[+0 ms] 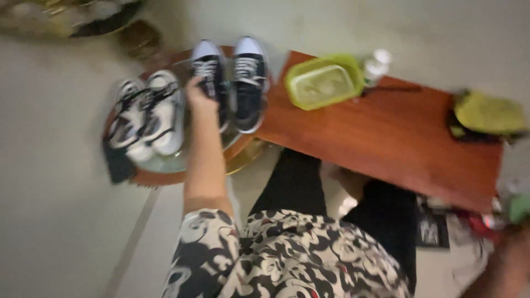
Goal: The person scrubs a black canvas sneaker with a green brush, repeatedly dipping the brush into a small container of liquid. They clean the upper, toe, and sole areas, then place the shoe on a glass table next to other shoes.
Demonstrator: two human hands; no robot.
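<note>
My left hand point(199, 98) reaches forward to a pair of dark sneakers with white toe caps point(248, 83) on a round glass-topped table point(165, 175). Its fingers lie against the left shoe of that pair; blur hides whether they grip it. A pair of white sneakers with black laces point(148, 110) sits just left of my hand on the same table. My right hand point(505, 267) is a blurred shape at the bottom right corner, low beside a rectangular wooden table point(386, 138). Whether it holds anything cannot be made out.
On the wooden table stand a green lidded container point(323, 81), a small plastic bottle point(376, 65) and a yellow-green bundle point(488, 113). Loose papers and small items point(441, 229) lie on the floor under its near edge. My knees in black trousers are between the tables.
</note>
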